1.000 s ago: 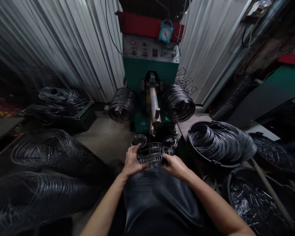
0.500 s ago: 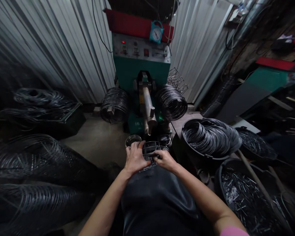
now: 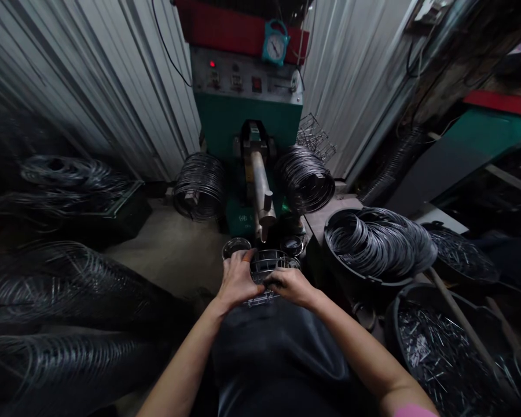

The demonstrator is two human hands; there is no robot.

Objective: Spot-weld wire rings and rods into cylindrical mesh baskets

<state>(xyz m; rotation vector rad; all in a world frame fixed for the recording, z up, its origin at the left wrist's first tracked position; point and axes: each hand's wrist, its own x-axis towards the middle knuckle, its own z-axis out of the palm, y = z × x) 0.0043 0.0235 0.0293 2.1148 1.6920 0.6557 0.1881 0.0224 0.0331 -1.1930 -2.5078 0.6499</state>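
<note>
A small round wire basket [image 3: 267,264] rests on my lap, over a dark apron [image 3: 278,353]. My left hand [image 3: 237,281] wraps round its left side with the fingers curled over the rim. My right hand [image 3: 292,285] is closed on the basket's right front edge, fingers pinched on the wires. Just beyond the basket stands a green welding machine [image 3: 247,124] with a metal arm [image 3: 259,188] pointing down toward it.
Wire coils [image 3: 198,185] hang on both sides of the machine. A black tub of wire rings [image 3: 373,243] and a tub of short wire pieces [image 3: 443,353] stand at my right. Large wire coils [image 3: 65,284] lie at my left. Corrugated metal walls behind.
Both hands have closed in over the basket from its sides; the right hand slid leftward onto the wires. The view has shifted slightly.
</note>
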